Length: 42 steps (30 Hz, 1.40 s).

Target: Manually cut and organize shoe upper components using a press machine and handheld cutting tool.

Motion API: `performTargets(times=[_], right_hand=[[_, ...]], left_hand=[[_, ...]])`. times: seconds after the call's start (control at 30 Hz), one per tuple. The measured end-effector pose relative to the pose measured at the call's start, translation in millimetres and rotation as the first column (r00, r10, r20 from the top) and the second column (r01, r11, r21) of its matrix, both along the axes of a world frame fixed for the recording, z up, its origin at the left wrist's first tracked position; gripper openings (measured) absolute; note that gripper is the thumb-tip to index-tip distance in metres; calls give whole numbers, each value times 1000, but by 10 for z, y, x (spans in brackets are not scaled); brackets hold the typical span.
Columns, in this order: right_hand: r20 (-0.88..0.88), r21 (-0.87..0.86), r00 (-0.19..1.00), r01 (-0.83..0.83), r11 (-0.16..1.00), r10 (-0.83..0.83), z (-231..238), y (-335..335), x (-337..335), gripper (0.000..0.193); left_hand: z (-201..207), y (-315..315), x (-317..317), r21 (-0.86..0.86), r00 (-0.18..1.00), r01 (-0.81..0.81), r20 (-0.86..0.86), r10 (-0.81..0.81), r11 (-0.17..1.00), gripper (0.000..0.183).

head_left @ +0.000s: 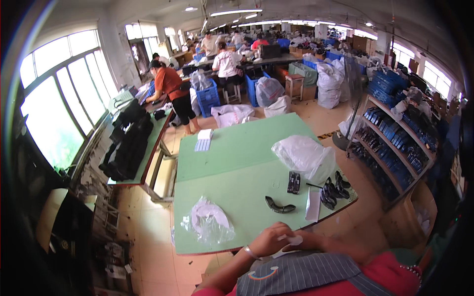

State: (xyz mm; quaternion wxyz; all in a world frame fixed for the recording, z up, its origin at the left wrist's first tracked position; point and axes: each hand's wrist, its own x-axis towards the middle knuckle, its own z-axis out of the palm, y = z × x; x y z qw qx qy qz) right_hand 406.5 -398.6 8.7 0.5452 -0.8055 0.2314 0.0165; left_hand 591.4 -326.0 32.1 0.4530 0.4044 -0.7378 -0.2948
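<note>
My left hand (pixel 270 240) is bent over at the near edge of the green table (pixel 222 172), its fingers curled. Against it lies my right hand (pixel 309 240), whose fingers are mostly hidden. A small whitish piece (pixel 295 240) shows between the hands; its kind cannot be made out. Just beyond them on the tabletop rests a curved black padded piece (pixel 280 205). To its right are a white card (pixel 312 204) and several black curved pieces (pixel 330 193) in a bunch. A small dark patterned bundle (pixel 294 182) sits behind.
A clear bag with a white curved piece (pixel 210 219) lies front left on the table, a filled white plastic bag (pixel 306 153) back right, papers (pixel 203 140) far left. A rack (pixel 390 143) of dark parts stands right. Co-workers (pixel 170 89) are beyond, near blue crates (pixel 207 98).
</note>
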Motion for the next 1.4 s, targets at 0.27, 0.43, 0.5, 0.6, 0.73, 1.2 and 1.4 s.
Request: performTargets(times=[0.27, 0.43, 0.5, 0.6, 0.73, 1.2, 1.4], right_hand=[[196, -227, 920, 378, 898, -338, -360, 21, -514, 24], [293, -31, 896, 359, 933, -335, -702, 55, -564, 19], [232, 32, 895, 385, 922, -382, -618, 98, -508, 24], [93, 86, 860, 495, 865, -502, -428, 21, -329, 42], [208, -207, 898, 427, 880, -387, -309, -70, -138, 80], [342, 355, 922, 55, 933, -184, 355, -60, 400, 25], [487, 11, 873, 23, 1000, -26, 407, -48, 458, 27]], left_hand=[[-1897, 407, 1669, 266, 175, -964, 698, 694, -25, 111], [-2472, 711, 2063, 389, 236, -907, 783, 575, -158, 67], [-2676, 717, 2191, 503, 350, -861, 690, 634, -72, 45], [-2025, 316, 1984, 115, 378, -924, 427, 822, 365, 27], [-618, 174, 1439, 169, 605, -795, 144, 783, 583, 26], [-19, 472, 586, 74, 979, -4, -205, 19, 997, 130], [-265, 248, 283, -85, 876, -272, 391, 283, 959, 64]])
